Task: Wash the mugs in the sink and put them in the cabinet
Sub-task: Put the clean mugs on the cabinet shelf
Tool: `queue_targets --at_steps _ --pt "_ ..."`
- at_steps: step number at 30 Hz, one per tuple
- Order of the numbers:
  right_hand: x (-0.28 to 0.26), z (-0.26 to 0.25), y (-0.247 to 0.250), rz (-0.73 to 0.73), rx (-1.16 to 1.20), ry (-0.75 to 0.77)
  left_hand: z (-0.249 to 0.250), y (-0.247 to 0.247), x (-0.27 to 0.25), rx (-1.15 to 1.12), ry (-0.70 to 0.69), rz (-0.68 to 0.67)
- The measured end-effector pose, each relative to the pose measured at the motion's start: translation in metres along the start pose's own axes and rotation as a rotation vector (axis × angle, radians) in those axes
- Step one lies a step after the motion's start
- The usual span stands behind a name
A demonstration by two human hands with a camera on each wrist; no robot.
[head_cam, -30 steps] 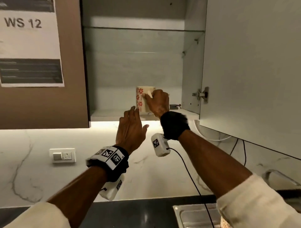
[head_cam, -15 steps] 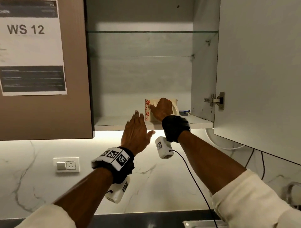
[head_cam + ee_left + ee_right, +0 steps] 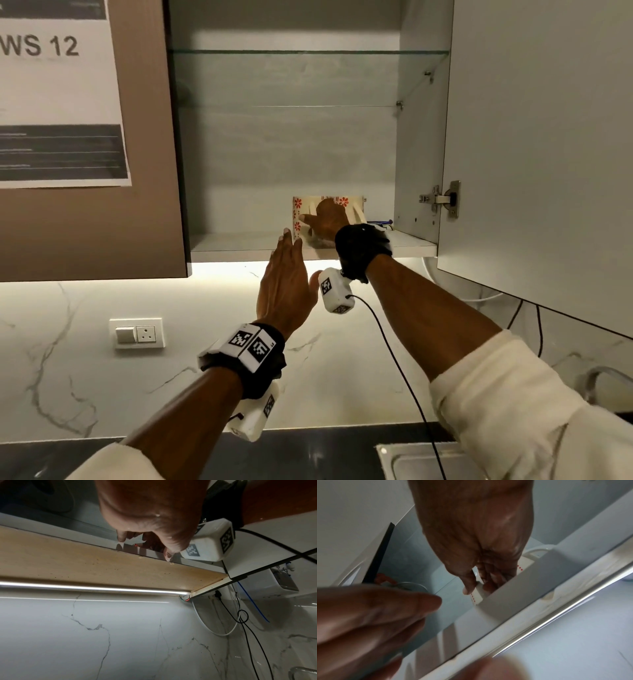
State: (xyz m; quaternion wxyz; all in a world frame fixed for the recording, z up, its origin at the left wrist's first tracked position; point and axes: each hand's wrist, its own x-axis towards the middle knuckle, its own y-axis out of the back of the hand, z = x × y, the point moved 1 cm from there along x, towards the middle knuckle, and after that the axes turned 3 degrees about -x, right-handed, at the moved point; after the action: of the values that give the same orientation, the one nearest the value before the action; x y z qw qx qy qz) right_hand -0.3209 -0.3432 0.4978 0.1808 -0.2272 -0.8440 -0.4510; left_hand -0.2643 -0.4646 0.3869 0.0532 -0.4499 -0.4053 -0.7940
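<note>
On the lowest shelf (image 3: pixel 239 241) of the open cabinet (image 3: pixel 284 144), toward its right side, stand what look like two mugs side by side. The nearer mug (image 3: pixel 298 214) is cream with red flowers, upright, its long axis vertical; its handle (image 3: pixel 312 209) faces out toward the room. Behind the right hand (image 3: pixel 327 219) a second mug (image 3: pixel 354 205) shows only a patterned edge and a pale handle turned to the right. That right grip is wrapped around the near mug's handle, thumb and fingers (image 3: pixel 469 582) pinching it in the right wrist view. One left hand (image 3: pixel 286 284) hovers just below the shelf's front edge, its grip released, fingers straight and together, touching nothing I can make out. One cabinet door (image 3: pixel 548 154) hangs open on the right, and one wall socket (image 3: pixel 137 333) sits on the marble backsplash.
</note>
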Motion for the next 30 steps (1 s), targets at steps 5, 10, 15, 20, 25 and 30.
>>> queue_targets --at_steps 5,10,15,20,25,30 --pt "-0.025 0.004 0.015 0.111 -0.004 0.064 0.004 0.003 -0.007 -0.032 -0.036 0.111" --pt "-0.12 0.054 0.016 0.514 0.151 0.148 0.03 -0.043 -0.036 -0.076 -0.074 -0.109" --pt "-0.196 0.163 -0.015 0.447 -0.042 -0.042 0.073 -0.117 -0.089 -0.156 -0.076 -0.361" --pt "-0.253 0.294 -0.048 0.394 -0.161 -0.375 0.113 -0.215 -0.16 -0.217 -0.047 -0.687" --pt "-0.315 0.405 -0.071 0.329 -0.207 -0.803 0.124 -0.287 -0.218 -0.203 0.037 -0.887" --pt "-0.364 0.475 -0.104 0.184 -0.183 -1.078 0.131 -0.332 -0.256 -0.236 0.14 -0.985"
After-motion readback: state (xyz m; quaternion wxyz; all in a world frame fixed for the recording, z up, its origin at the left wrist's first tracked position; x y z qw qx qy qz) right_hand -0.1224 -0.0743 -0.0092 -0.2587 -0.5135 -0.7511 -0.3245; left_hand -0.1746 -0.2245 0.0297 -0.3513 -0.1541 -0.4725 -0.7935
